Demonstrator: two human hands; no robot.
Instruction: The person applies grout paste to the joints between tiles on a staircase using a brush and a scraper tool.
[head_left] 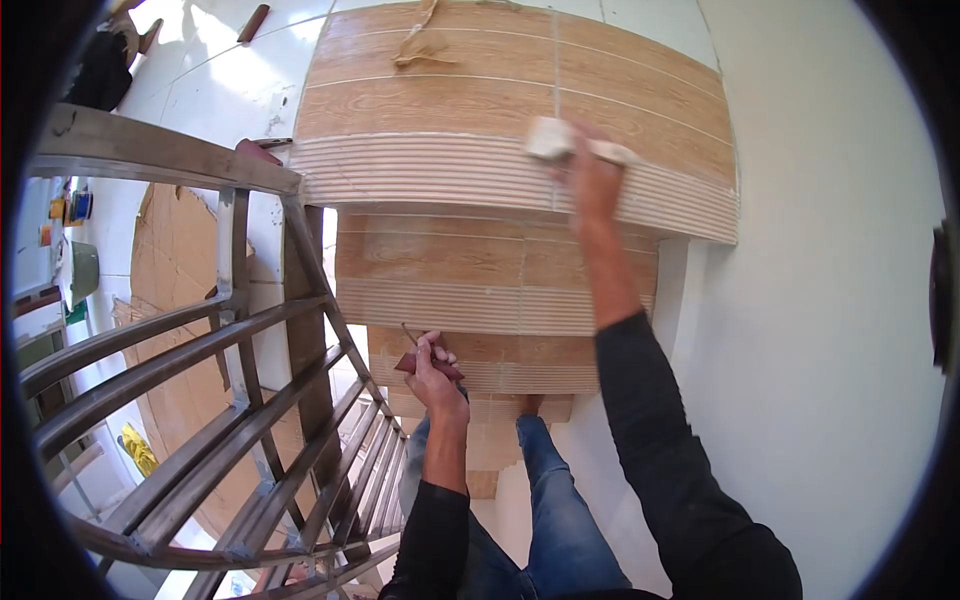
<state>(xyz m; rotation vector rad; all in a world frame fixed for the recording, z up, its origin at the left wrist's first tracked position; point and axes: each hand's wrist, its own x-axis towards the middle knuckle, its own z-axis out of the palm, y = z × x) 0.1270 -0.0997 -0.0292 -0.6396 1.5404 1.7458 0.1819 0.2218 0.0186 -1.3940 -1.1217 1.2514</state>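
My right hand [594,172] reaches up the stairs and is closed on a white rag [549,138], blurred by motion. The rag is at the ribbed front edge [430,165] of the top wood-look tiled step [440,105], over the tile joint. Lower down, my left hand [437,378] is closed around a dark red, flat piece [408,363], perhaps folded sandpaper. A thin dark stick-like tip [407,331] also juts from its fingers. Beneath that hand are the lower steps [430,255].
A metal railing [240,340] runs along the left, with a white wall [830,260] on the right. A torn tan scrap [420,50] lies on the top step. Cardboard [175,270] and a green bucket [84,270] sit beyond the railing.
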